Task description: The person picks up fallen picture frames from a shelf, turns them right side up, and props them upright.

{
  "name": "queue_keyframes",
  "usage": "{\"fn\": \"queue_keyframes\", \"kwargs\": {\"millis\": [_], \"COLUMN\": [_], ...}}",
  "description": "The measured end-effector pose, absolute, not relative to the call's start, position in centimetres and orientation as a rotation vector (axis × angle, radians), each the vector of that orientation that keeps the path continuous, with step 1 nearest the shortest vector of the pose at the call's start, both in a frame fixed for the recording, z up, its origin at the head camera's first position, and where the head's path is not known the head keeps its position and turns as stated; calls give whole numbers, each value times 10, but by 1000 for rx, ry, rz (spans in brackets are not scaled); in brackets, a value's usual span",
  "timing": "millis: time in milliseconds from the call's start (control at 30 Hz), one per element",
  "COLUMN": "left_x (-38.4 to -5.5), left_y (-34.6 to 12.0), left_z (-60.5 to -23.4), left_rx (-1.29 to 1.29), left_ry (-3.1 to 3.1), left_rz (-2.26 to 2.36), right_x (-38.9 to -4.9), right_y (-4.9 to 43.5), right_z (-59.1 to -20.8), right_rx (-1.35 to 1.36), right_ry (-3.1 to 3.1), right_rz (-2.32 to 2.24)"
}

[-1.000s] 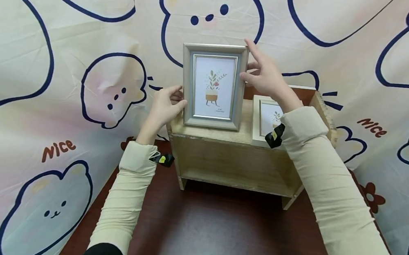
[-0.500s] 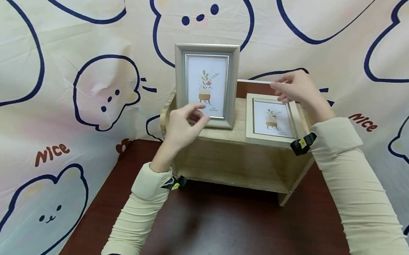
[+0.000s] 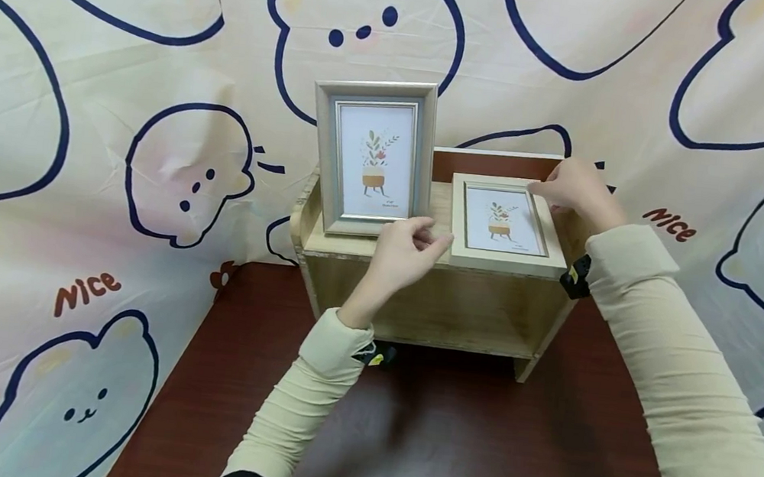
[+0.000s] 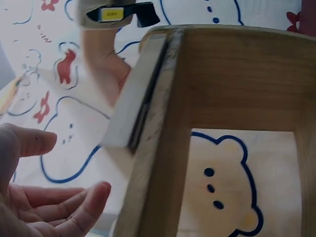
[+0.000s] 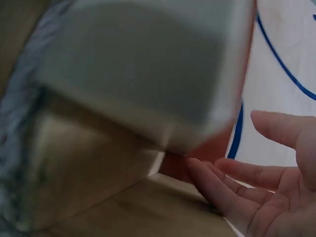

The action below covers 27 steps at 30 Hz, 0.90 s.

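A silver-grey picture frame (image 3: pixel 426 158) with a potted-plant print stands upright on the left of a small wooden shelf (image 3: pixel 441 198). To its right, a cream picture frame (image 3: pixel 507 263) with a similar print lies face up. My left hand (image 3: pixel 402 256) is in front of the shelf, between the two frames, thumb and fingers apart near the cream frame's left front corner. The left wrist view shows nothing between its fingers (image 4: pixel 96 197). My right hand (image 3: pixel 580 188) is at the cream frame's far right corner; in the right wrist view its thumb and fingers (image 5: pixel 212 190) are spread apart.
The shelf's open lower compartment (image 3: pixel 444 306) faces me, and its side panels rise above the top board. It stands on a dark red-brown table (image 3: pixel 473 439). A cloth backdrop (image 3: pixel 166 41) with cartoon outlines hangs behind and at both sides.
Both hands have left the silver-grey frame, which stays upright on the shelf. My left hand has moved right toward the cream frame, and my right hand has come right and down to its far corner.
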<state>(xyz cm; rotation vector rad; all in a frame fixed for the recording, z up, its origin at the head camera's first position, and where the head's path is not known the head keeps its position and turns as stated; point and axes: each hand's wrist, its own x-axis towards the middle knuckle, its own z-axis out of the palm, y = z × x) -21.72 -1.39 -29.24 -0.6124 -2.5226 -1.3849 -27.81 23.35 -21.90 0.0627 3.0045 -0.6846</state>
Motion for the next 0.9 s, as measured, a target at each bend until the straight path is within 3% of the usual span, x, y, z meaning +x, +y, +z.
{"fn": "queue_keyframes", "kwargs": {"millis": [467,900], "left_x": [-223,-217], "left_y": [15,22], "left_z": [-300,-306], "left_rx": [-694,-691], "left_ry": [-2584,-2557], "left_rz": [-1045,-1102], "right_x": [-285,-280], "right_y": [228,231], "right_z": [-234,-235], "right_rx": [95,97], "right_ry": [2998,3005], "right_rz": [-617,-788]}}
